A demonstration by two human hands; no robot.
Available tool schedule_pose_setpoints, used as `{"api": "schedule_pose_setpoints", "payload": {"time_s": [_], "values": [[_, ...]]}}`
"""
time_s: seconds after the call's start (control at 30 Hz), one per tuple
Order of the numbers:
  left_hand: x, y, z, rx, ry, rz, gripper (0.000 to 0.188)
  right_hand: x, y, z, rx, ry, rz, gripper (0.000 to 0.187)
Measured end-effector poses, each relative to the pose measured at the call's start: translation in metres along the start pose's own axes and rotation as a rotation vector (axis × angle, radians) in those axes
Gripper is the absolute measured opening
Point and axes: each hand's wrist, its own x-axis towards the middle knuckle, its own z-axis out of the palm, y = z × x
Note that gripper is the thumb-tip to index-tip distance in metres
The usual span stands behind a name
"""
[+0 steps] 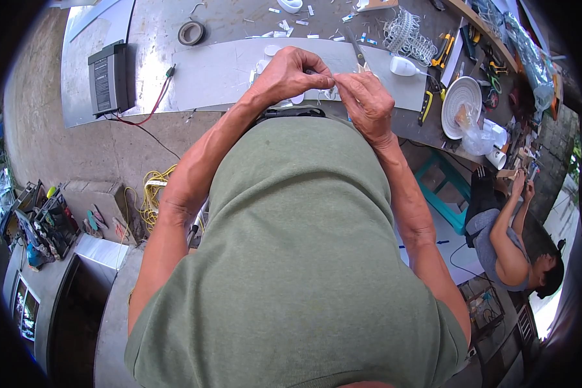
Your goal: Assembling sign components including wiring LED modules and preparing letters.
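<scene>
Currently both hands meet above the near edge of the grey surface (239, 71): the left hand (288, 74) and right hand (367, 100) are brought together, fingertips pinched on one small pale piece (333, 83) held between them, just clear of the surface. The piece is too small to make out its kind; each hand is closed on it with thumb against forefinger. Judgement on technique: work this fine goes best with the wrists steadied close to the surface, the grip kept light so the piece is not bent, and it stays over the surface so a slip drops it among the other offcuts rather than on the floor. Count of items in view: one roll of dark tape (191, 32) near the far edge; one dark box-shaped unit (108, 76) at the left end, with red and black leads running off it; one white coiled bundle (462, 107) toward the right end; one tangle of white wire loops (407, 35) at the far right; many small white scraps (284, 26), too scattered to count exactly. One other person (507, 242) sits low at right, apart from this work.
</scene>
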Motion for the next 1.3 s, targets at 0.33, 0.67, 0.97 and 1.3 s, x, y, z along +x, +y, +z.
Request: {"api": "schedule_pose_setpoints", "payload": {"time_s": [0.33,0.67,0.97,1.3], "values": [[0.0,0.0,0.001,0.09,0.019,0.036,0.02,0.0,-0.001,-0.001,0.058,-0.035,0.151,0.021],[0.0,0.001,0.003,0.239,0.036,0.099,0.019,0.003,-0.002,-0.004,0.198,-0.201,0.448,0.013],[0.005,-0.006,0.005,0.432,0.072,0.371,0.02,0.001,0.014,-0.007,0.451,-0.378,0.809,0.02],[0.003,-0.01,0.001,0.093,0.024,0.078,0.022,0.002,0.009,-0.005,0.459,-0.199,0.656,0.026]]}}
